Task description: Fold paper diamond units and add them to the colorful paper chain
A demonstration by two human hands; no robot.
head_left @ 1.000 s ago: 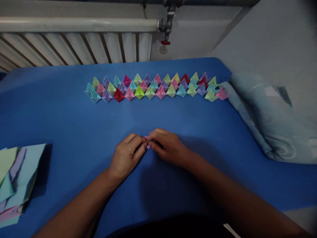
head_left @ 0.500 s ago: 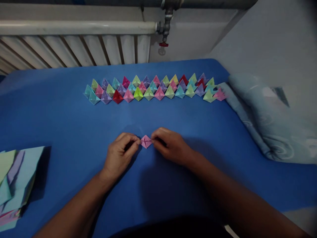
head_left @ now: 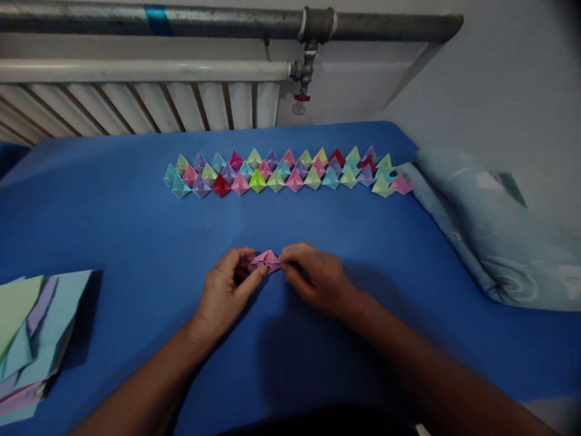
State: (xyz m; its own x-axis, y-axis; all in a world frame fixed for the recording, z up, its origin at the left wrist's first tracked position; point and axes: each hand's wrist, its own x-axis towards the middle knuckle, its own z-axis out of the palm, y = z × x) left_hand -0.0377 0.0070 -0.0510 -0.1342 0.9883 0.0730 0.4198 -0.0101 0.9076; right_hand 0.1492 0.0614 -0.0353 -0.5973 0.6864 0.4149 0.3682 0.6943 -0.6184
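Observation:
Between my two hands is a small folded pink paper piece [head_left: 267, 260] with a pointed top, just above the blue surface. My left hand [head_left: 227, 280] grips its left side, the thumb on its front and the fingers curled behind. At its right corner, my right hand [head_left: 316, 274] pinches the paper between thumb and fingertips. Beyond the hands, several folded paper pieces [head_left: 276, 180] in green, pink, blue, purple, yellow and red stand packed in rows.
A stack of coloured paper sheets [head_left: 49, 339] lies at the left edge of the blue surface [head_left: 136, 230]. A folded pale-blue blanket [head_left: 490, 242] rests at the right. Behind the surface are a white radiator [head_left: 145, 71] and a pipe with a red valve [head_left: 302, 97].
My left thumb has moved onto the front of the pink paper, which now looks wider, with a raised point. The whole view has shifted slightly, with more of the pipe showing.

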